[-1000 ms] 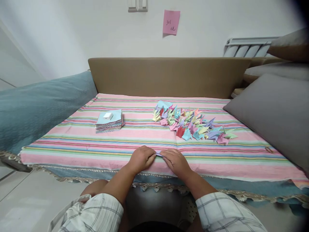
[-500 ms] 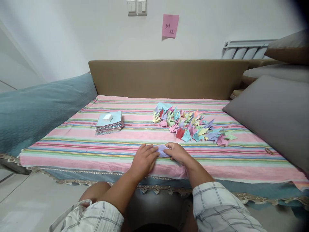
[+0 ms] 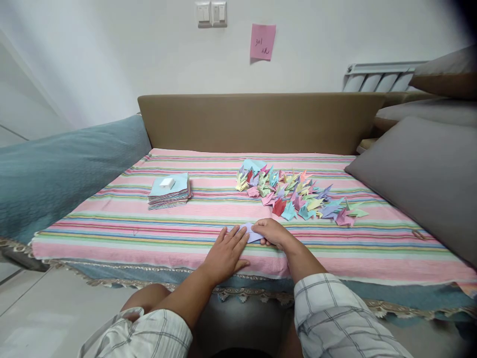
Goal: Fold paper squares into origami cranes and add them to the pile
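A small lavender folded paper (image 3: 252, 232) lies on the striped cloth (image 3: 122, 233) near its front edge. My left hand (image 3: 226, 252) lies flat with fingers spread, its fingertips pressing the paper's left side. My right hand (image 3: 272, 232) is curled and pinches the paper's right side. Behind the hands sits a heap of several coloured paper cranes (image 3: 294, 196). A stack of coloured paper squares (image 3: 169, 192) with a small white block (image 3: 167, 183) on top lies to the back left.
A grey cushion (image 3: 421, 174) slopes along the right. A teal blanket (image 3: 63, 169) covers the left side. A brown backrest (image 3: 261, 122) runs behind, below a wall with a pink note (image 3: 263, 42) and switches (image 3: 211, 13).
Both hands moved forward on the cloth with the paper. My left hand went from curled to flat and spread on it, and more of the lavender paper shows.
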Action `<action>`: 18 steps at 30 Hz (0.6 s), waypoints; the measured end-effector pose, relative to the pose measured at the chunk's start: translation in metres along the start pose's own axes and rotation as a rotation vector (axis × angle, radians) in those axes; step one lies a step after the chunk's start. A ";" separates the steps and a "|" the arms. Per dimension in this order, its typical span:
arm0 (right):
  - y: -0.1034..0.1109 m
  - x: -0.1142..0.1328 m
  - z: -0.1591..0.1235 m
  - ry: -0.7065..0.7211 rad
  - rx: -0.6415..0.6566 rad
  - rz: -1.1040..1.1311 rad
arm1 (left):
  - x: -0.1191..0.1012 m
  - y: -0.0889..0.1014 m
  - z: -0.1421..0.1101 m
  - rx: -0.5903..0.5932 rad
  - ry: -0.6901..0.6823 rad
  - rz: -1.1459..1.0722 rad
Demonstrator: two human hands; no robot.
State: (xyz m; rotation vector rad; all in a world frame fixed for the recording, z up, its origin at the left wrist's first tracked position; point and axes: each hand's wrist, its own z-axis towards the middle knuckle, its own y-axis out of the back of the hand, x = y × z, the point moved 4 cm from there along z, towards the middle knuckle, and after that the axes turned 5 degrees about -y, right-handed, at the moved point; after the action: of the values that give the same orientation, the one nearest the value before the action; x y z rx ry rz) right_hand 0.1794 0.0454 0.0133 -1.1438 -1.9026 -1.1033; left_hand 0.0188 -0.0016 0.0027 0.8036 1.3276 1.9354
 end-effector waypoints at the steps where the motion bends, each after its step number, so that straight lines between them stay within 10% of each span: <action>1: 0.000 0.000 -0.001 -0.003 0.003 -0.034 | 0.000 -0.001 0.000 0.003 -0.003 0.003; 14: 0.015 0.009 -0.017 0.352 -0.568 -0.699 | -0.002 -0.001 0.004 0.033 0.009 -0.023; 18: 0.007 0.007 -0.032 0.740 -0.439 -0.643 | -0.002 0.001 0.006 0.032 0.036 -0.072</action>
State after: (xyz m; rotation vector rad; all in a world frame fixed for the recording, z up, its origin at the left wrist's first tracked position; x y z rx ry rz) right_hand 0.1863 0.0208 0.0358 -0.1904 -1.4607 -2.0198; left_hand 0.0246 0.0001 0.0056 0.7299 1.3929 1.8852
